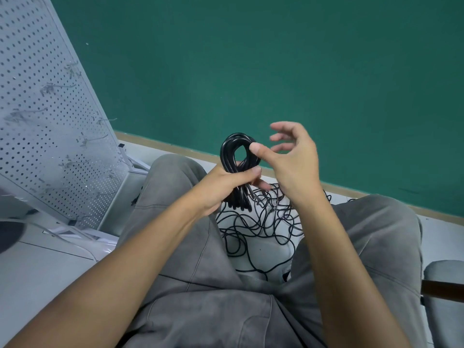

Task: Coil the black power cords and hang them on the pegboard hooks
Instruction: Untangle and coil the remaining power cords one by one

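My left hand grips a coiled black power cord around its middle, so a loop stands above the fist and the strands stick out below. My right hand hovers just right of the loop with fingers spread and relaxed; its thumb tip touches the loop's right side. A tangle of loose black cords lies on the floor between my knees. The white pegboard leans at the left, with several metal hooks sticking out of it.
I sit with grey-trousered legs on either side of the tangle. A green wall with a tan skirting stands ahead. The pegboard's white frame base lies at the left on a pale floor. A grey chair part shows at right.
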Demonstrator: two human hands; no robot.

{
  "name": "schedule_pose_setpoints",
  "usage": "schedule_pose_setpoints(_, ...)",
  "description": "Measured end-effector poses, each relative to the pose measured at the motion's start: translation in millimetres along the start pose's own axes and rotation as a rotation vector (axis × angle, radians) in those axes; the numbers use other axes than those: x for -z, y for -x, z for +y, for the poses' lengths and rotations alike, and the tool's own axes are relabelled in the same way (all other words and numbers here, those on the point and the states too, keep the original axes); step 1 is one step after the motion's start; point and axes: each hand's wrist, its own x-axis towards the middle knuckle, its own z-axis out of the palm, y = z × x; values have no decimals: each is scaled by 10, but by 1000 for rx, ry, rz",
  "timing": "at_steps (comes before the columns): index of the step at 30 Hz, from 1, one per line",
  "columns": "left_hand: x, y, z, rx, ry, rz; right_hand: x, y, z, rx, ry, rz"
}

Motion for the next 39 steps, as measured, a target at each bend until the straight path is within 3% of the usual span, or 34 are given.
schedule_pose_setpoints(2, 17, -22, 16, 3, 29, 44, -38, 30, 175, -74, -122, -146)
schedule_pose_setpoints(5, 83, -73, 3, 38, 238, 97, -185, 237, 597, -169, -29, -416)
schedule_pose_setpoints(7, 130, -115, -10, 64, 412, 140, -302, 349, 890, -221, 52, -505)
schedule_pose_setpoints(12, 240, -172, 10, 51, 623, 352, -412, 408, 1370, -243, 323, -621)
schedule_pose_setpoints(18, 334, -207, -8, 45, 691, 442, -253, 265, 1766, -289, 654, -625)
schedule_pose_setpoints(24, 298, -216, -48, 99, 597, 508, 173, -171, 1781, -371, 685, -395)
schedule_pose_setpoints(28, 225, -352, 48, 137, 477, 543, 640, -518, 1408, -265, 637, -179)
schedule_pose_setpoints(39, -607, -828, 1421, -37, 386, 362, 2138, -1550, -943, 185, 948, 148)
